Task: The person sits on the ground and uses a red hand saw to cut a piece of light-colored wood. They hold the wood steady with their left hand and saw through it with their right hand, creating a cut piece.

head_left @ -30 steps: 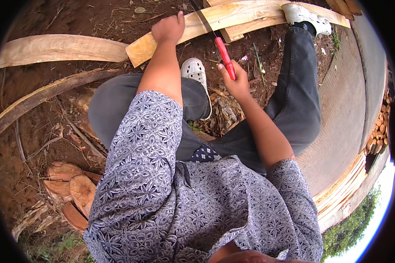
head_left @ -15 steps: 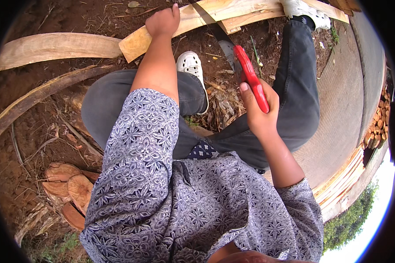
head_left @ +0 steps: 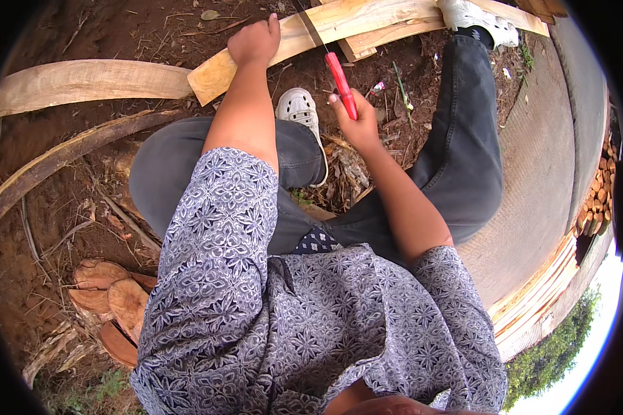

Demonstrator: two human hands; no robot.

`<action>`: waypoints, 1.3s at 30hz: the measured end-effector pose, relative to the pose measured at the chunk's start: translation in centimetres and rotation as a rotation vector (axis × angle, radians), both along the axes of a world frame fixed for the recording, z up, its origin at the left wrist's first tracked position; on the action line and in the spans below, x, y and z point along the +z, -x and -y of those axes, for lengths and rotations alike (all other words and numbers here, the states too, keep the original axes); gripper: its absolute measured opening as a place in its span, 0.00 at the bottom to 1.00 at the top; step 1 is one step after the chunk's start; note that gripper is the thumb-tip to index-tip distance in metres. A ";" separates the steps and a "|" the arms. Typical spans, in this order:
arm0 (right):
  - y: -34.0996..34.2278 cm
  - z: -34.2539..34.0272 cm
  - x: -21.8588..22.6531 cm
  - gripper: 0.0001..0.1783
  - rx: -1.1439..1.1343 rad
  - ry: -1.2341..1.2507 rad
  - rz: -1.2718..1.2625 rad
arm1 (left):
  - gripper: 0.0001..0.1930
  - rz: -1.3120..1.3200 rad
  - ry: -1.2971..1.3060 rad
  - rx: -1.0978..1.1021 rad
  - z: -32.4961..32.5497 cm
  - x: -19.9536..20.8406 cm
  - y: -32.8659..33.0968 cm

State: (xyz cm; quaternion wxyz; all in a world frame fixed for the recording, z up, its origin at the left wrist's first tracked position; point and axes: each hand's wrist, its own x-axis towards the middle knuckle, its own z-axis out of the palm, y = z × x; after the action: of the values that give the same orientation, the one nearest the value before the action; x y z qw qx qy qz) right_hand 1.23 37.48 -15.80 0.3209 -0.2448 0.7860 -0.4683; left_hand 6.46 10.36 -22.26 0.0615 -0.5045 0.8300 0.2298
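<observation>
My left hand [head_left: 255,43] is closed over a pale wooden board [head_left: 367,19] near its left end, the thumb sticking up and the fingers mostly hidden behind the fist. In my right hand [head_left: 358,124] is the red handle [head_left: 340,84] of a handsaw, with the thumb along its side. The dark saw blade [head_left: 311,26] crosses the board to the right of my left hand, its far end cut off by the picture's top edge. My left shoe [head_left: 299,107], a white clog, rests on the soil, and the other white clog [head_left: 474,21] is on the board's right part.
A second pale board [head_left: 90,83] lies on the left, above a bark-edged strip [head_left: 62,159]. Cut wood pieces [head_left: 114,294] sit at lower left. A large ridged grey surface [head_left: 533,152] curves along the right, with stacked wood [head_left: 594,200] beyond. Wood chips and twigs litter the brown soil.
My right hand has moved up and left with the handsaw, which has turned more edge-on, its blade now across the board. My left hand has stayed nearly in place.
</observation>
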 end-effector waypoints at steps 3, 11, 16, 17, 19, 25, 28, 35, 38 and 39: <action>-0.9 -2.9 0.1 0.14 -0.032 0.032 0.082 | 0.33 -0.017 0.043 -0.007 0.1 -0.6 0.3; -1.2 -3.2 12.8 0.15 0.070 -0.169 -0.050 | 0.33 -0.020 0.036 0.019 0.0 -0.4 -0.4; -1.8 -1.3 12.7 0.17 0.023 -0.066 -0.136 | 0.33 -0.042 0.051 0.001 0.2 -0.8 -0.4; -1.8 -0.8 12.6 0.17 0.014 -0.050 -0.131 | 0.33 -0.041 0.056 -0.002 0.3 -0.9 -0.4; -1.5 0.8 12.8 0.18 -0.035 -0.039 -0.037 | 0.33 -0.042 0.054 -0.002 0.3 -0.8 -0.6; -0.4 2.5 12.1 0.19 -0.040 -0.063 -0.089 | 0.32 -0.020 -0.022 0.044 0.2 0.3 -0.4; -0.3 2.4 12.1 0.18 -0.036 -0.049 -0.080 | 0.31 -0.007 -0.051 0.077 0.3 0.3 -0.5; 0.0 2.4 12.2 0.17 -0.030 -0.066 -0.001 | 0.29 -0.033 -0.043 0.090 0.3 -0.1 -0.6; 0.1 2.4 11.9 0.17 -0.009 -0.083 -0.034 | 0.28 -0.062 -0.018 0.103 0.1 0.1 -0.6; 0.0 2.4 12.0 0.17 -0.004 -0.093 -0.043 | 0.28 -0.073 -0.008 0.107 0.0 0.2 -0.7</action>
State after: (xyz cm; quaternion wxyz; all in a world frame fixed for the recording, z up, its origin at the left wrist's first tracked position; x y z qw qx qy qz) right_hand 1.19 35.04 -3.83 0.3143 -0.2381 0.8139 -0.4267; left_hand 7.11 10.32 -22.11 0.0208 -0.5392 0.8026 0.2544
